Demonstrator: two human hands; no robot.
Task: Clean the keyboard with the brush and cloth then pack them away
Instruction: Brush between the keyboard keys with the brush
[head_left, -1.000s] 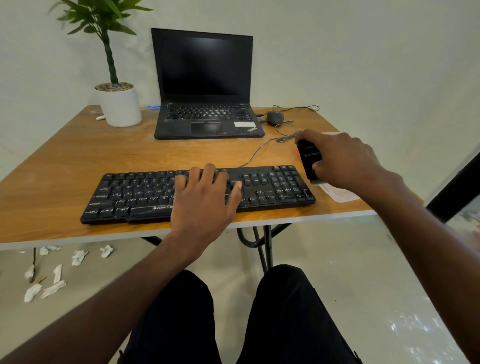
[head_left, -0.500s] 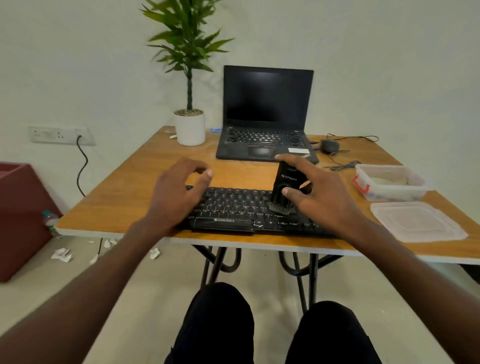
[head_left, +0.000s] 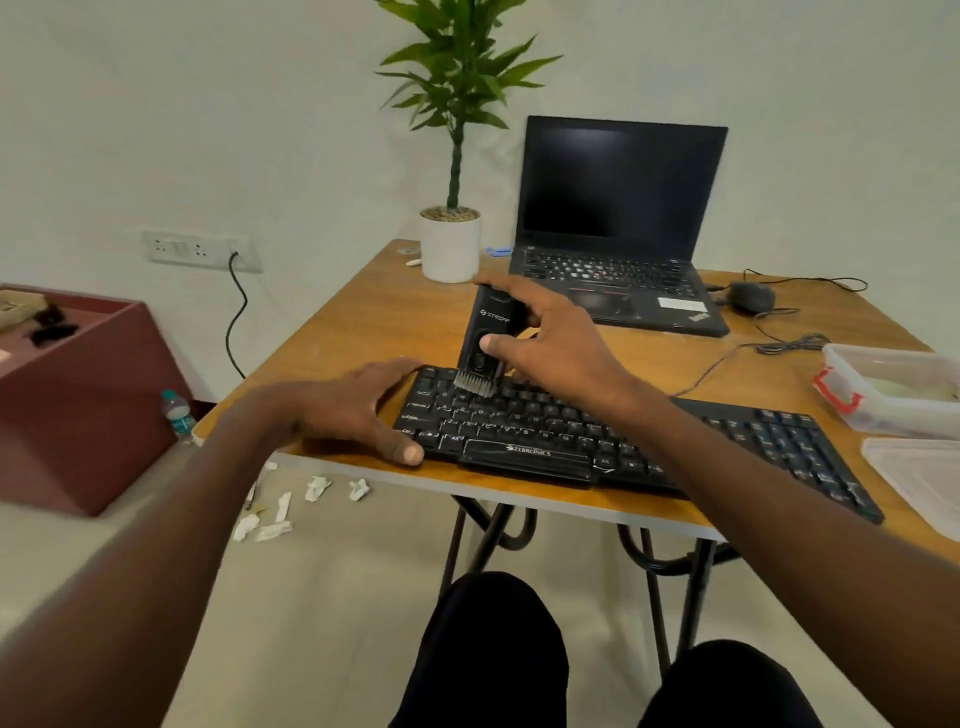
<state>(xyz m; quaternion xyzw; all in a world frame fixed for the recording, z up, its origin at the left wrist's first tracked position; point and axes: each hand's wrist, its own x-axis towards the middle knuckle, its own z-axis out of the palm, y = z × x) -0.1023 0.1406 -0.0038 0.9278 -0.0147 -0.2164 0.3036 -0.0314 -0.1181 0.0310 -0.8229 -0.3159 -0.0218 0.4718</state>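
Since half a second ago your right hand has carried the brush toward the left end of the keyboard; now its bristles touch the upper key rows there. Your fingers are curled around the black handle, the thumb on its front, and the brush stands nearly upright.

Your left hand has moved off the keys to the keyboard's left end, and it lies flat on the table with the fingers spread, touching the keyboard's edge. The keyboard lies along the near edge of the table.

At the right edge stands a clear box with a red clasp; something pale is inside, but I cannot tell what. Its lid lies just beside it, nearer to you.
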